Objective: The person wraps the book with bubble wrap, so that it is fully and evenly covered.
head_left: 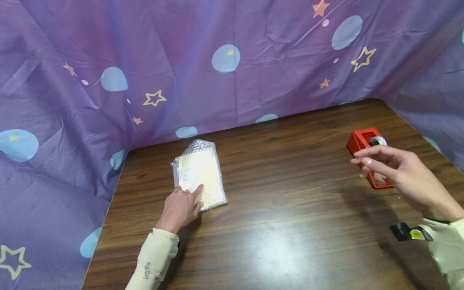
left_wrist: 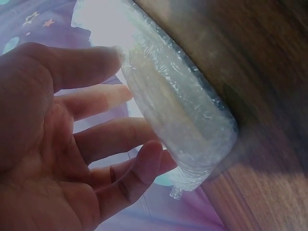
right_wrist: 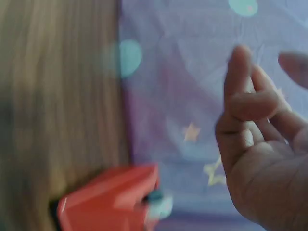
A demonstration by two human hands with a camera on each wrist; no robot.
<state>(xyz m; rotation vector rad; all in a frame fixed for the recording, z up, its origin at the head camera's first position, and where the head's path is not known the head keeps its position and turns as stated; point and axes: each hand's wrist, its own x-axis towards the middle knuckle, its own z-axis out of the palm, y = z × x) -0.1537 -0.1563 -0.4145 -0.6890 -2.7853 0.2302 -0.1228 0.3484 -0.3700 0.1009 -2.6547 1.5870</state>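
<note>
A flat package point(head_left: 212, 193) wrapped in clear bubble wrap lies on the left part of the table, its top bright with glare. My left hand point(head_left: 179, 209) rests its fingertips on the package's near side without gripping it. In the left wrist view the thumb and fingers are spread, touching the edge of the bubble wrap point(left_wrist: 178, 101). On the right, my right hand point(head_left: 409, 175) hovers in the air with fingers loosely bent and nothing visible between them. Partly hidden behind it stands a red tape dispenser point(head_left: 357, 143) with a tape roll point(head_left: 378, 141).
The brown wooden table point(head_left: 275, 173) reaches back to a purple curtain point(head_left: 195, 60) printed with stars and planets. The curtain also hangs along the left and right sides. A black strap with a yellow label point(head_left: 417, 234) is by the right wrist.
</note>
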